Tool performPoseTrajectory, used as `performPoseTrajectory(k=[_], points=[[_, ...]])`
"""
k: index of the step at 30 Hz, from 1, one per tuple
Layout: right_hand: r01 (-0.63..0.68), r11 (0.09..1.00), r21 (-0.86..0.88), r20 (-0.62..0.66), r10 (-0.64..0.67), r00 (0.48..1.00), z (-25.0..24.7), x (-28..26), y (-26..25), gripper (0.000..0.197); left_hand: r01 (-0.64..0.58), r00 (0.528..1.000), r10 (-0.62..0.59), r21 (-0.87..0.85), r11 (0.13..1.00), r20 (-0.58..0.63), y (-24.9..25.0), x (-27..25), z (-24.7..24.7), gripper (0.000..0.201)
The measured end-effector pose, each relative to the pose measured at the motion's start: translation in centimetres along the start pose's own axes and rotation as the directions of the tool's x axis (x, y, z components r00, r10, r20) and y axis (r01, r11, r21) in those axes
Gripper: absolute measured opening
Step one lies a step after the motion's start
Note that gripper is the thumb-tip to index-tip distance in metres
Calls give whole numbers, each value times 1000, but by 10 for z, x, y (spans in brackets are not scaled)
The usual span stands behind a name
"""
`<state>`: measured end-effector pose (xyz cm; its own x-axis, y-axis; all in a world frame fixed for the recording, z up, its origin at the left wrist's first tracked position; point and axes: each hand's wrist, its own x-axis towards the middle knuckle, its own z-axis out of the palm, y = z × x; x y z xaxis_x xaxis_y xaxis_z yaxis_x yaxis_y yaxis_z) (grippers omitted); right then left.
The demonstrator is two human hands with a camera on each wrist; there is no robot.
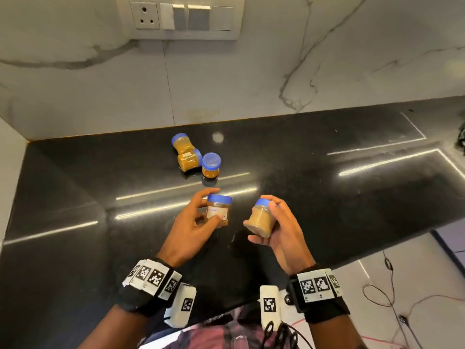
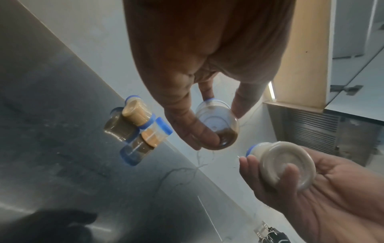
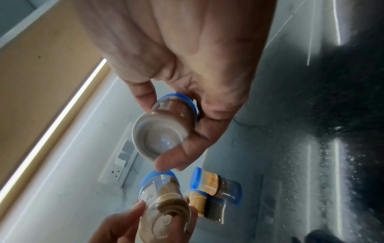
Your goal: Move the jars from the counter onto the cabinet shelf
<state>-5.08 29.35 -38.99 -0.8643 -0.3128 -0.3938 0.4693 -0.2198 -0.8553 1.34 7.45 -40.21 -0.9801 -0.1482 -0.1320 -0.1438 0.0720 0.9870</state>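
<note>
Right now each hand has a jar lifted clear of the black counter [image 1: 75, 187]. The left hand [image 1: 187, 224] grips a labelled jar [image 1: 218, 210] upright, thumb across the label and fingers curled round the far side; seen from below in the left wrist view, it is only partly full of brown paste. The right hand [image 1: 279, 229] holds a full jar [image 1: 260, 220] tilted toward the other, fingertips curled over its blue lid and thumb under its base. The two held jars are near each other but apart. Farther back on the counter sit three more blue-lidded jars: an upright jar [image 1: 210, 166], and just left of it two jars on their sides, a near fallen jar [image 1: 189, 161] touching a far fallen jar [image 1: 181, 143]. Behind them rises a marble wall [image 1: 251, 79] with a switch plate [image 1: 183, 17].
</note>
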Motion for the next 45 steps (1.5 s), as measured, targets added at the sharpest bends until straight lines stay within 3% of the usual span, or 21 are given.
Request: performPoseTrajectory(k=[4,10,14,19,24,26,29,33,39,43,45], points=[[20,1000,17,30,-21,999,-6,0,-10,45,-25,1000,25,-40,999,-13,13,-8,8,61],[222,926,-306,170,-176,969,-13,7,-29,55,-49,994,42,-73,996,-103,27,-15,15,68],[215,916,-339,267,-125,955,-19,7,-49,51,-72,986,57,-95,993,-158,33,-12,35,69],[288,825,-487,336,-127,933,-23,11,-60,54,-115,984,103,-77,990,-148,39,-11,58,71],[396,784,-478,375,-225,899,-23,9,-65,71,-112,982,102,-49,993,-161,45,-9,72,69],[407,775,-484,412,-208,887,-25,11,-68,79,-102,981,92,-49,994,-172,44,-7,73,69],[433,757,-490,476,-184,860,-27,13,-75,73,-97,977,87,-42,994,-195,48,-6,74,75],[452,736,-504,505,-173,845,-36,17,-85,81,-100,975,93,-25,995,-202,54,-1,73,79],[554,617,-559,528,-251,811,-44,17,-104,74,-129,984,129,12,992,-122,70,6,75,76],[536,685,-493,492,-289,821,-40,13,-124,62,-211,970,212,21,977,-121,104,16,83,52],[574,675,-464,473,-358,805,-35,10,-140,56,-280,947,285,51,959,-145,127,25,84,45]])
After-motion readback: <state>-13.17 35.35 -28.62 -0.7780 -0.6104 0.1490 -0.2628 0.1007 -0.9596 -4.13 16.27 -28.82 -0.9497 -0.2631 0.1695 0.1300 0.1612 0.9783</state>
